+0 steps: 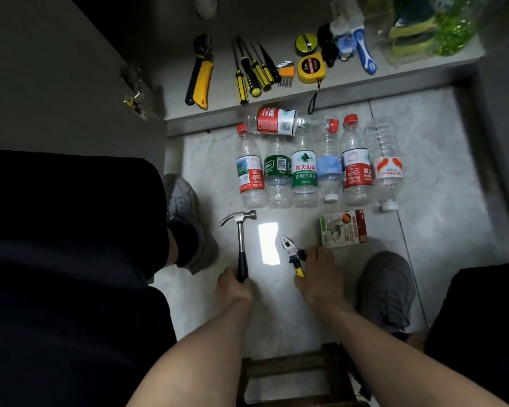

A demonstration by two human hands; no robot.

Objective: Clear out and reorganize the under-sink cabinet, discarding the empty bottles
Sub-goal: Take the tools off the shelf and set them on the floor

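Several empty plastic bottles (304, 168) lie side by side on the tiled floor in front of the cabinet, and one red-labelled bottle (276, 121) lies across their tops. My left hand (234, 289) grips the black handle of a claw hammer (241, 239) that rests on the floor. My right hand (318, 274) is closed on the yellow-and-black handles of pliers (291, 251), whose jaws point toward the bottles. On the cabinet floor (329, 83) sit a yellow wrench (200, 74), screwdrivers (253, 71) and a tape measure (309, 69).
A small printed box (343, 227) lies right of the pliers. The open cabinet door (71, 69) stands at the left. A blue brush (365, 51) and bagged sponges (415, 27) are at the cabinet's right. My shoes (388, 292) flank the hands; a wooden stool (294, 374) is below.
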